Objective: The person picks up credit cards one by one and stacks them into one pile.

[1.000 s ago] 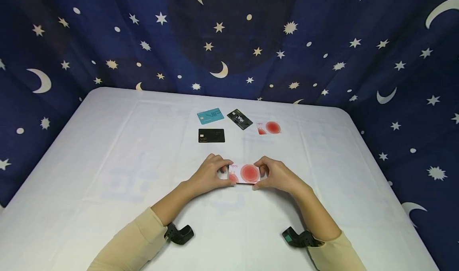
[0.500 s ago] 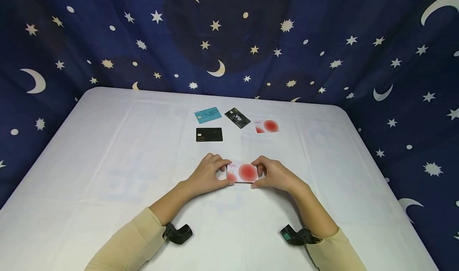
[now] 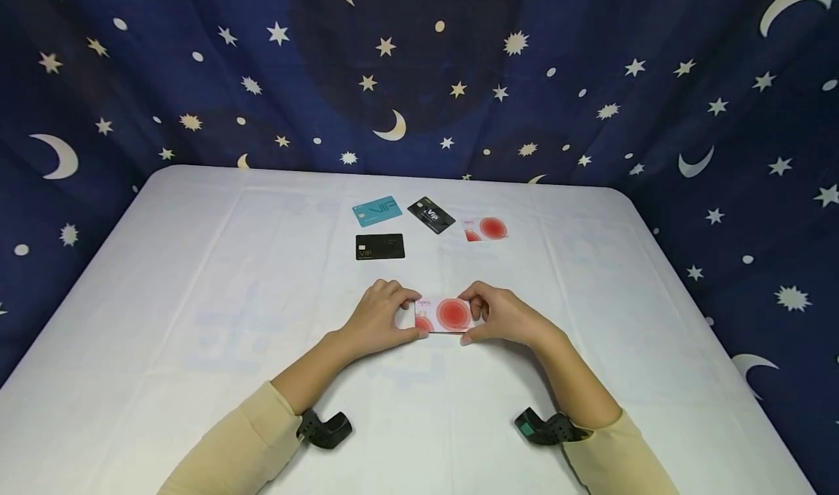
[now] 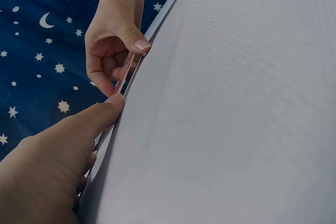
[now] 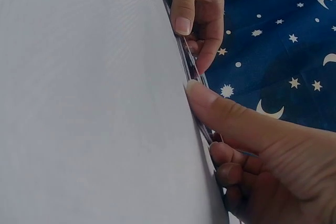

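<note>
A white card with red circles [image 3: 447, 315] lies on the white tabletop between my hands, and a thin dark edge shows beneath it. My left hand [image 3: 380, 322] pinches its left end, thumb at the near edge and fingers at the far edge. At the other end my right hand [image 3: 507, 317] pinches it the same way. Seen edge-on in the left wrist view, the card [image 4: 124, 76] tilts slightly off the dark layers under it. In the right wrist view several thin layers are visible between the hands, so it looks like a stack of cards.
Beyond the hands lie a blue VIP card [image 3: 377, 211], a plain black VIP card [image 3: 383, 247], a patterned black VIP card [image 3: 431, 215] and another white-and-red card [image 3: 485, 228]. A dark blue curtain [image 3: 275, 80] with stars and moons hangs behind the table [image 3: 216, 408].
Both hands keep their hold on the card at nearly the same spot. Less dark edge shows around the top card than a second ago. The head view has shifted slightly.
</note>
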The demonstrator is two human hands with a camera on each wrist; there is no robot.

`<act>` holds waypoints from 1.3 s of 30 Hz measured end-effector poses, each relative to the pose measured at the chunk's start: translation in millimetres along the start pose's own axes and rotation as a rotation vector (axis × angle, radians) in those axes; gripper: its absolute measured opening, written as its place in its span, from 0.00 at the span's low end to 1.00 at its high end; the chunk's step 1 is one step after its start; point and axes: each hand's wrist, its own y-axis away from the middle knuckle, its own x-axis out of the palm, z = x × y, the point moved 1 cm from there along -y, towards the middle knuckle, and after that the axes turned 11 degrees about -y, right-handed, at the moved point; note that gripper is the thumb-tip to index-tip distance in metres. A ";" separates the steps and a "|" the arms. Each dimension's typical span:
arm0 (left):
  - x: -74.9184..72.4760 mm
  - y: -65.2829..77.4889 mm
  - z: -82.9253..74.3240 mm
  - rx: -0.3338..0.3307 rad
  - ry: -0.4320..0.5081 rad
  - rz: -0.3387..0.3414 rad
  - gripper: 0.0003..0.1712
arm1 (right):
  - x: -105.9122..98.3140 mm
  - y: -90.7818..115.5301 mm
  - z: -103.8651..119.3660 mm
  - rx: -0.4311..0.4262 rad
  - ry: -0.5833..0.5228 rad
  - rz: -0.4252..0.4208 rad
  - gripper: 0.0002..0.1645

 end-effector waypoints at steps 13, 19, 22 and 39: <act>-5.2 2.1 1.0 -0.016 -0.003 -0.011 0.31 | 0.8 -2.9 6.2 0.020 -0.039 -0.004 0.33; -3.8 -0.2 3.0 -0.012 0.002 -0.010 0.31 | -0.2 -3.7 6.6 0.018 -0.018 -0.012 0.31; -2.5 -0.6 2.3 -0.013 0.016 0.009 0.31 | -0.3 -1.9 4.8 0.028 -0.018 -0.012 0.31; -6.5 -1.2 5.5 -0.050 0.212 -0.032 0.41 | -12.6 1.8 -3.4 -0.025 -0.107 0.027 0.40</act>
